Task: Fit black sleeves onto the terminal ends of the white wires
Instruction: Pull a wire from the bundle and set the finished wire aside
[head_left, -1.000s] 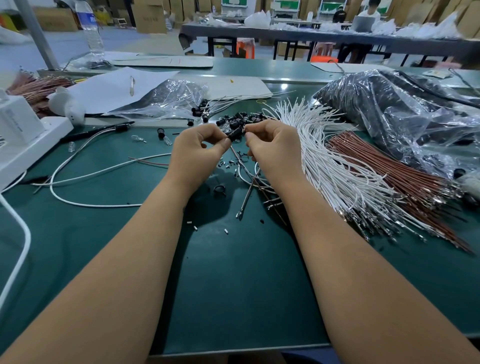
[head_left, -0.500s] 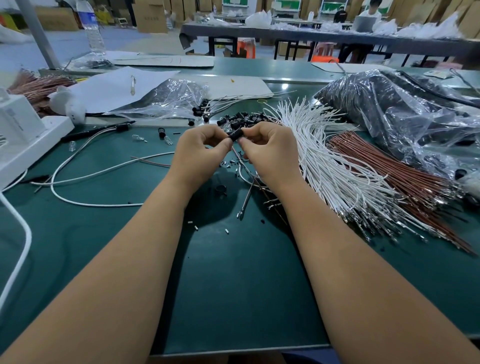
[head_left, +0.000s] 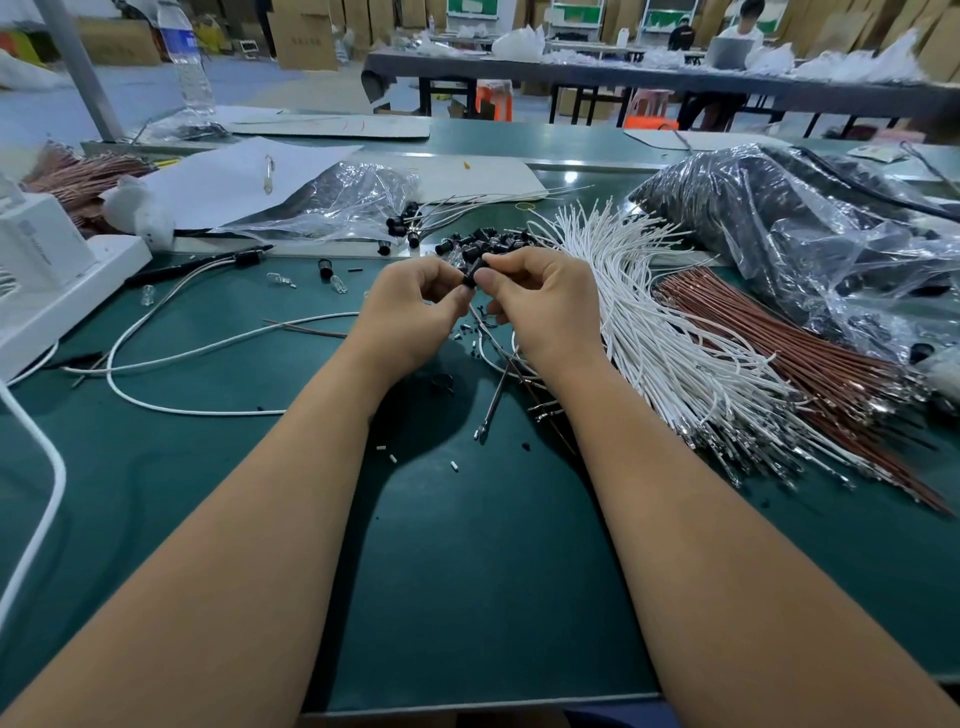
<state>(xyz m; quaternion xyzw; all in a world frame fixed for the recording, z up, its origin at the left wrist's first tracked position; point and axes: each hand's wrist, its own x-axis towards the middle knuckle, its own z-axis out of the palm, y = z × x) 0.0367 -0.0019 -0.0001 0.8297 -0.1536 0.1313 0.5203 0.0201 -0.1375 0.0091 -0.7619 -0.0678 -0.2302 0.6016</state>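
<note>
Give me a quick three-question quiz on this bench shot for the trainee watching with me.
1. True or false: both hands pinch the one black sleeve above the green mat.
2. Which bundle lies nearer the right hand? A. white wires B. brown wires
3. Fill in: the pile of loose black sleeves lies just ____ the hands, away from the person.

Key: 1 true, the left hand and the right meet on it. 2 A. 3 beyond.
</note>
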